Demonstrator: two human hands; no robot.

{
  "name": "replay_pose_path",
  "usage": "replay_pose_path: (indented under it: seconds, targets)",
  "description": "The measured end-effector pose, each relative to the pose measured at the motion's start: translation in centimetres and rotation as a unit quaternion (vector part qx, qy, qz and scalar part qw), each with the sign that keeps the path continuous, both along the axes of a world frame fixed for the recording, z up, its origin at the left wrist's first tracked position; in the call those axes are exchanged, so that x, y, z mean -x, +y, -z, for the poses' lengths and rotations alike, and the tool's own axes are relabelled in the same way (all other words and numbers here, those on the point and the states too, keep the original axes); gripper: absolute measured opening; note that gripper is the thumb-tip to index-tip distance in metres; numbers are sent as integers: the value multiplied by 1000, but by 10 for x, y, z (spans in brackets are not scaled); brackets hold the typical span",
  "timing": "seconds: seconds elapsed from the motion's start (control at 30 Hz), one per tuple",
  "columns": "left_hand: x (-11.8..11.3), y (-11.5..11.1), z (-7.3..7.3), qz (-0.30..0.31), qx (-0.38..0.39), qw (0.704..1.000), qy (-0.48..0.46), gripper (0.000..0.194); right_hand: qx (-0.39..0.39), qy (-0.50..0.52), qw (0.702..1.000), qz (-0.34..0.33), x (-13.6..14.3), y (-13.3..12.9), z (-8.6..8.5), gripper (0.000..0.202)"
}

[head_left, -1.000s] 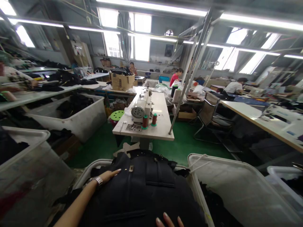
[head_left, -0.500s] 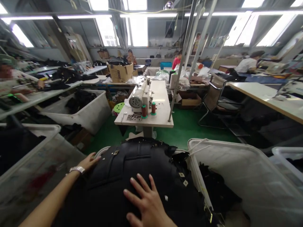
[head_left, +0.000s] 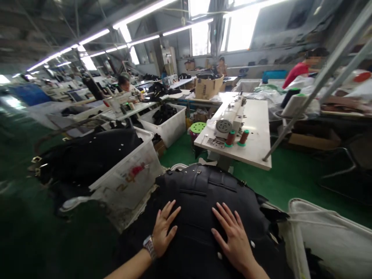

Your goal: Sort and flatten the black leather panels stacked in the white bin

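Note:
A heap of black bags or bag panels (head_left: 203,193) fills the bin right in front of me, with zips and small metal fittings showing. My left hand (head_left: 164,228) lies flat on the heap's near left side, fingers spread, a metal watch on the wrist. My right hand (head_left: 232,236) lies flat on the heap to the right, fingers apart. Neither hand grips anything.
A white bin of black goods (head_left: 124,170) stands to the left, another white bin (head_left: 328,236) at the lower right. Ahead stands a table with a sewing machine (head_left: 229,120) and two thread spools. Green floor lies between. Other people work at far tables.
The view has swung left. My left hand moved from the heap's far left edge to its near top. My right hand came further onto the heap.

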State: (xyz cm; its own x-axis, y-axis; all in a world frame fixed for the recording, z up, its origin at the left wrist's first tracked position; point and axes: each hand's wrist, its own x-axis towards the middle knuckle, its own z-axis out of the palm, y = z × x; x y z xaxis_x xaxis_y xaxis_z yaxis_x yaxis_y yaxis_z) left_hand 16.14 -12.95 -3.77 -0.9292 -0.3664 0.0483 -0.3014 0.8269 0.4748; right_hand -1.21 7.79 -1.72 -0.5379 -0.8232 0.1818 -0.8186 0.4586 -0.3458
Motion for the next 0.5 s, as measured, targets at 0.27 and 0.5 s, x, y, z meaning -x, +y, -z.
replay_pose_path:
  seconds: [0.27, 0.5]
  targets:
    - [8, -1, -11, -20, -79, 997, 0, 49, -93, -54, 989, 103, 152, -90, -7, 59]
    - [21, -43, 16, -72, -178, 981, -8, 53, -300, -135, 944, 33, 164, -159, 50, 63]
